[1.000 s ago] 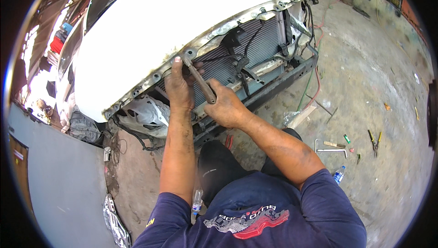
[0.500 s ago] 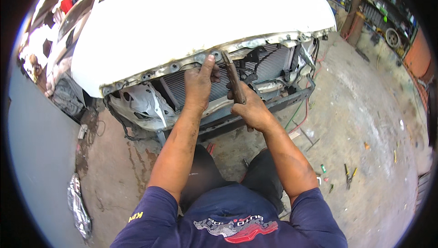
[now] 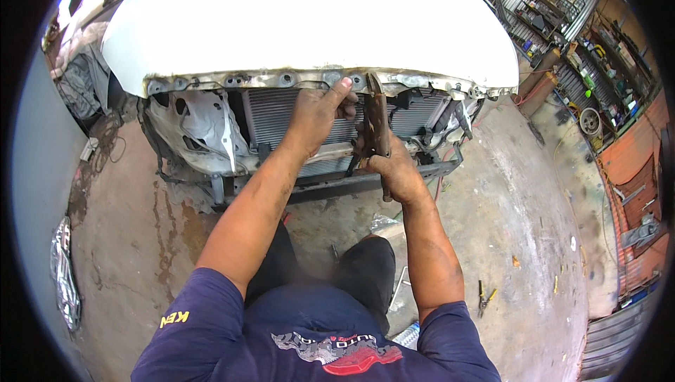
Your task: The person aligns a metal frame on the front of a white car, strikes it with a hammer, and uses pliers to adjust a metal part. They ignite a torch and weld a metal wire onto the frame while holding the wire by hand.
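A white car hood point(image 3: 316, 23) spans the far middle, with a worn, scuffed metal front edge point(image 3: 286, 78) that has several holes. My left hand point(image 3: 315, 116) is closed on this edge, its thumb on the front face and its other fingers curled below. Just right of that thumb, rusty brown pliers point(image 3: 377, 118) stand nearly upright with their jaws at the edge. Whether the jaws grip the metal cannot be made out. My right hand point(image 3: 399, 171) is wrapped round the handles from below, with some fingers hidden behind them.
Behind my hands sits the exposed radiator point(image 3: 271, 115), above a dark crossbar point(image 3: 309, 191). Yellow-handled pliers point(image 3: 485, 298) lie on the concrete floor at right. Cluttered shelves point(image 3: 598, 80) stand at far right, a grey wall point(image 3: 42, 171) at left, with a plastic-wrapped bundle point(image 3: 65, 276) beside it.
My view has turned, so the hood edge now runs level across the picture. The pliers look more upright. Both hands stay at the same stretch of the edge.
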`<state>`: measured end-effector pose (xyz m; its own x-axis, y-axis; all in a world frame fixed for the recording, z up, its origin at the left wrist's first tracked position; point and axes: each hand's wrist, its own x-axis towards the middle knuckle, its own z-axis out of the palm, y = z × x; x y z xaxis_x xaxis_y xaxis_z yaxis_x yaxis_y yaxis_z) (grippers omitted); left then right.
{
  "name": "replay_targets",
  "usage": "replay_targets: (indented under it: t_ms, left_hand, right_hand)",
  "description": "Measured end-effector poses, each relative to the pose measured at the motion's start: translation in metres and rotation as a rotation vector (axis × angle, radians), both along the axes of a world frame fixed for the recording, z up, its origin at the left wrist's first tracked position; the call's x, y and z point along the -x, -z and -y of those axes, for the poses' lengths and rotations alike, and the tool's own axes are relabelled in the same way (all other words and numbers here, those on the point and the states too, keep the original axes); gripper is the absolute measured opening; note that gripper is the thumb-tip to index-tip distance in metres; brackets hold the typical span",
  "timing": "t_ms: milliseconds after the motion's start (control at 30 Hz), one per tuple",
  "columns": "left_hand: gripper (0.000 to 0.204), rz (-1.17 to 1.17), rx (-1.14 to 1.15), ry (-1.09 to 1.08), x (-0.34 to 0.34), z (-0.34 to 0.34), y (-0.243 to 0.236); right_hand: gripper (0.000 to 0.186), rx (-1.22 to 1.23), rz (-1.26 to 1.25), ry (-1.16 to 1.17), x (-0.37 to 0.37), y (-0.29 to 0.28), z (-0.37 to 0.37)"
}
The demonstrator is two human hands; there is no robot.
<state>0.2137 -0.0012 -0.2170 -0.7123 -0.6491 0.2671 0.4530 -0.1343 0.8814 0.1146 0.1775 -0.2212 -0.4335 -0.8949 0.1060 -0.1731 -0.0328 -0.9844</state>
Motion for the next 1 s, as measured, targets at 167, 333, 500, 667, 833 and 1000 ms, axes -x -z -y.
replay_targets:
  t_ms: [167, 333, 500, 667, 833, 1000]
  left_hand:
    - [0.041, 0.018, 0.05, 0.011, -0.002, 0.006, 0.0]
    - [0.04, 0.046, 0.104, -0.018, 0.001, 0.004, 0.001]
    - [0.037, 0.003, 0.134, -0.014, 0.0, 0.007, 0.004]
    - [0.037, -0.02, 0.147, -0.019, 0.001, 0.004, 0.002]
    - [0.039, 0.011, 0.144, -0.019, -0.002, 0.009, 0.006]
    - [0.043, 0.007, 0.168, -0.025, -0.001, 0.006, 0.004]
  right_hand:
    - [0.064, -0.097, -0.161, -0.03, 0.008, -0.013, -0.004]
    - [0.065, -0.131, -0.289, -0.02, 0.015, -0.014, -0.007]
    - [0.066, -0.077, -0.051, -0.078, 0.013, -0.008, -0.004]
    - [0.067, -0.092, -0.197, -0.017, 0.024, 0.0, -0.004]
    - [0.057, -0.103, -0.269, 0.04, 0.022, 0.001, 0.001]
    - [0.061, -0.11, -0.307, 0.046, 0.028, 0.003, -0.001]
